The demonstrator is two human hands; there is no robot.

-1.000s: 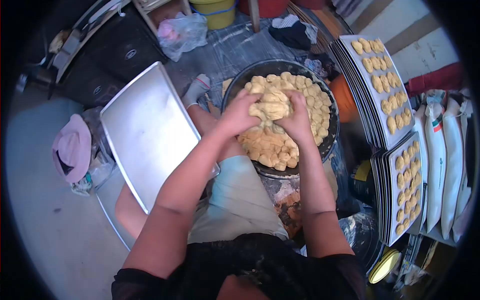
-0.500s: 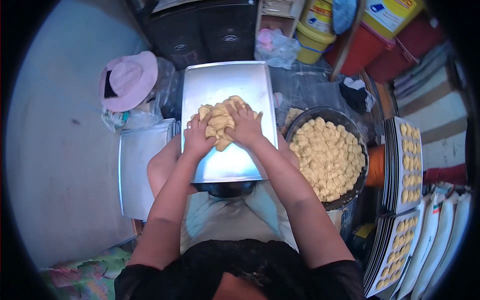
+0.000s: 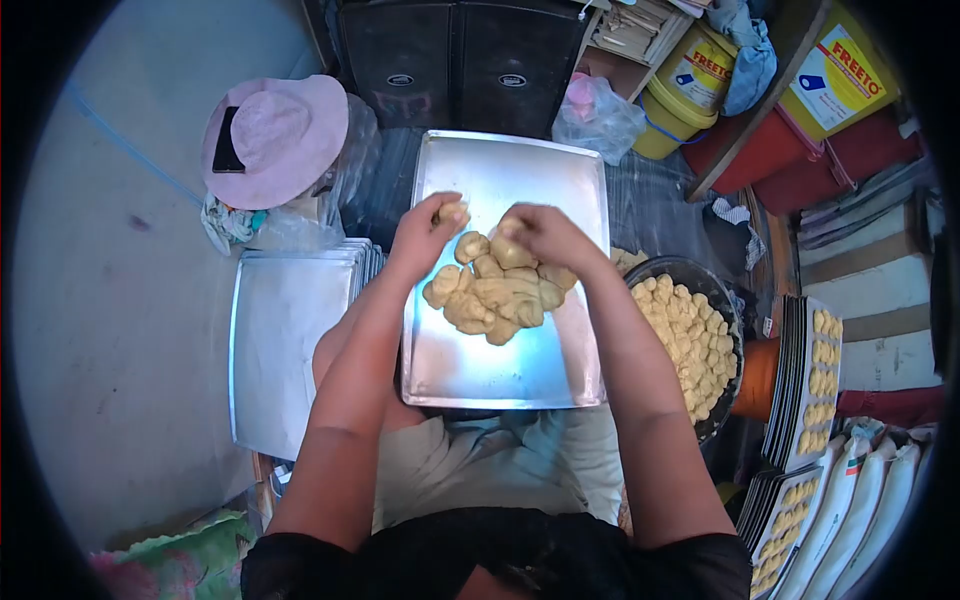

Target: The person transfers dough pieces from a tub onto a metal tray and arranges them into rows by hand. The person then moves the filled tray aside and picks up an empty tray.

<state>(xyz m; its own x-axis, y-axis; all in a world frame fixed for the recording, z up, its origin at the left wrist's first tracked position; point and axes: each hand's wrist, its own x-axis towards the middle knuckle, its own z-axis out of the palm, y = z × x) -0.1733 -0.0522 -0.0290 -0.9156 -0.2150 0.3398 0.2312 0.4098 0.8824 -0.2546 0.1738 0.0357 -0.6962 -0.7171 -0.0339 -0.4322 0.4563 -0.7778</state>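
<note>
Above the metal tray (image 3: pixel 510 375) before me, the fingers of my left hand (image 3: pixel 416 234) were closed in a pinch around a small piece of dough (image 3: pixel 454 213), while those of my right hand (image 3: pixel 552 238) curled over the far side of the dough pile (image 3: pixel 495 297) lying mid-tray; blur meant I could not tell whether they gripped. A light pinch, I judged, suited such soft lumps, parting each cleanly without squashing its neighbours, as the dark basin (image 3: pixel 738 350) of dough stood at right
</note>
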